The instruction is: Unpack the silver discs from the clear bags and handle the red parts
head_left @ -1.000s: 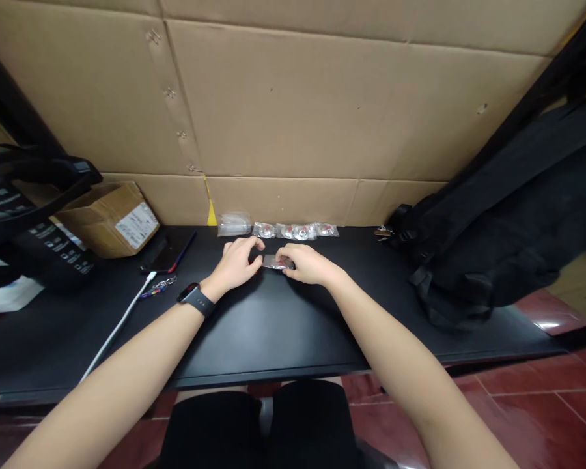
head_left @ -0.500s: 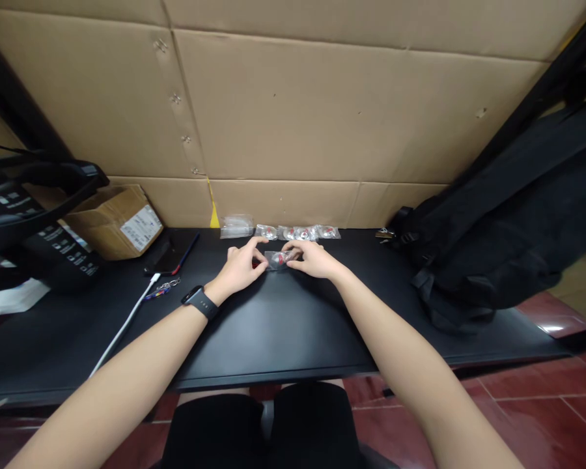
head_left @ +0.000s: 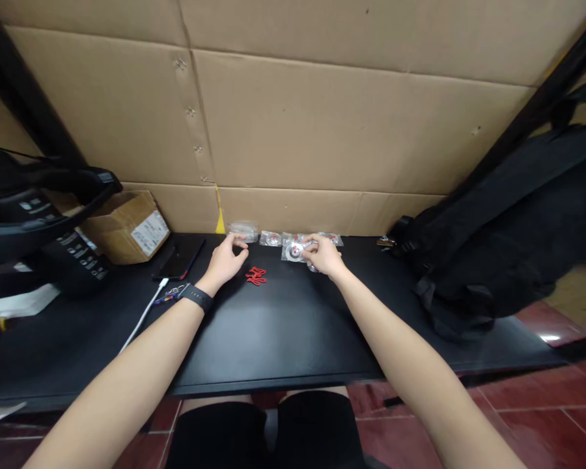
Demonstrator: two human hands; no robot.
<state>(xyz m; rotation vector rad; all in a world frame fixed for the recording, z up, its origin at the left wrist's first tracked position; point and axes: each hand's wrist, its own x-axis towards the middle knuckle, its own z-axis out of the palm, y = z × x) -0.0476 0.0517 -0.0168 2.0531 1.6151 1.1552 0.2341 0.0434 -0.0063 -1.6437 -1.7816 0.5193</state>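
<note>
My right hand (head_left: 323, 254) pinches the edge of a small clear plastic packet (head_left: 293, 251) holding a round silvery piece with red on it. The packet is near the back of the black table, in front of other packets. My left hand (head_left: 227, 256) hovers with thumb and fingers curved and a gap between them, holding nothing. Just beyond its fingertips lie clear plastic bags (head_left: 244, 230). A small bunch of red cords (head_left: 257, 276) rests to the right of my left hand. Another filled packet (head_left: 270, 238) lies between the hands, and one more (head_left: 334, 239) is partly hidden behind my right hand.
A cardboard panel (head_left: 312, 130) rises behind the table (head_left: 273, 339). To the left are an opened cardboard box (head_left: 127, 228), a phone (head_left: 179, 257) with a white cable (head_left: 144, 312), and keys (head_left: 172, 294). A black backpack (head_left: 508, 221) stands on the right.
The packet held between both hands has moved up and right to the row, now in my right hand only. My left hand has moved left, uncovering the red cords.
</note>
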